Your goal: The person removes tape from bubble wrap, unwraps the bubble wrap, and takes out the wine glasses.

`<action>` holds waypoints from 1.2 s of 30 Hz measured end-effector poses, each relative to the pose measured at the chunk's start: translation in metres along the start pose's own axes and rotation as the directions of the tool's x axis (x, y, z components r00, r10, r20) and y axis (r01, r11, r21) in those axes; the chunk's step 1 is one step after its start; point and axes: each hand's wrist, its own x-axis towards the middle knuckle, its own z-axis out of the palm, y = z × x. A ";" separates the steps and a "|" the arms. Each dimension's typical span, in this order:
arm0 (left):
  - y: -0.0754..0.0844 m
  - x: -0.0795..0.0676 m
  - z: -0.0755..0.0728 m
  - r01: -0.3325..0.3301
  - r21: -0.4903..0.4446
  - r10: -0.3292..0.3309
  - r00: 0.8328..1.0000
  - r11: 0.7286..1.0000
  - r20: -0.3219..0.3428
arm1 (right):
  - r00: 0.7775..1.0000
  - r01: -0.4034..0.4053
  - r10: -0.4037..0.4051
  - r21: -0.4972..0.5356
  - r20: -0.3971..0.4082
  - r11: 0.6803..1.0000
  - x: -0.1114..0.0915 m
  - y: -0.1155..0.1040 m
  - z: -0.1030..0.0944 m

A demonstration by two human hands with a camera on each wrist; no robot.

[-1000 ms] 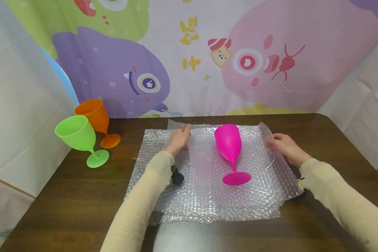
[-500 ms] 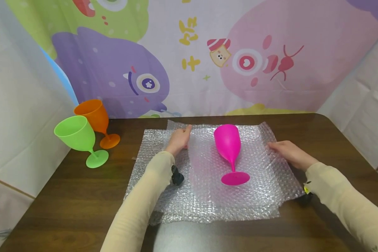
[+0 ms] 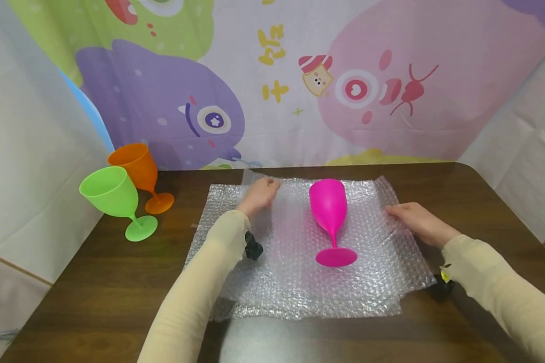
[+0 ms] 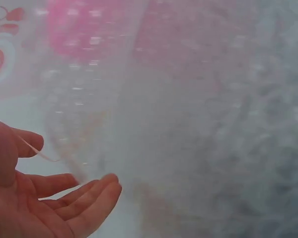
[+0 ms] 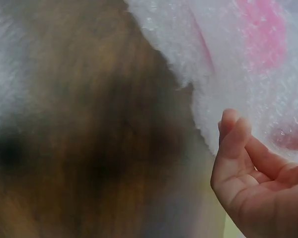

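Note:
A magenta goblet (image 3: 329,209) lies on a sheet of bubble wrap (image 3: 290,302), its foot toward the front. My left hand (image 3: 259,195) pinches the upper wrap layer near its back left edge. In the left wrist view the wrap rises as a hazy sheet (image 4: 188,124) beside the fingertips (image 4: 109,186). At the raised right edge of the wrap, my right hand (image 3: 420,222) grips the film between thumb and fingers. The right wrist view has the curled fingers (image 5: 236,136) against the wrap (image 5: 169,44), with magenta showing through.
An upright green goblet (image 3: 111,194) and an orange goblet (image 3: 138,164) stand at the left of the dark wooden table (image 3: 86,292). Behind the table hangs a cartoon-printed curtain (image 3: 281,136). White panels (image 3: 22,151) flank both sides.
My left fingers have curled in and raised the left edge of the upper wrap layer. My right hand slid slightly toward me along the right edge. The magenta goblet's foot shifted slightly left.

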 end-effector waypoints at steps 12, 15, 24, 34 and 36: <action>0.033 -0.003 -0.022 -0.088 0.078 0.096 0.991 0.993 -0.095 | 0.996 0.034 -0.041 0.080 0.084 0.996 -0.010 -0.001 -0.007; 0.047 -0.006 -0.016 -0.161 0.027 0.163 0.975 0.987 -0.152 | 0.993 0.031 -0.043 0.105 0.113 0.994 -0.013 -0.004 -0.010; 0.057 -0.009 0.026 -0.229 -0.063 0.216 0.962 0.971 -0.169 | 0.988 0.032 -0.055 0.164 0.143 0.986 -0.014 -0.008 -0.004; 0.048 -0.009 0.054 -0.152 -0.137 0.155 0.988 0.979 0.012 | 0.991 0.008 -0.030 0.166 0.133 0.986 -0.017 -0.002 0.007; 0.048 -0.012 0.057 -0.124 -0.185 0.132 0.991 0.975 0.034 | 0.991 0.012 -0.032 0.152 0.130 0.988 -0.015 -0.001 0.009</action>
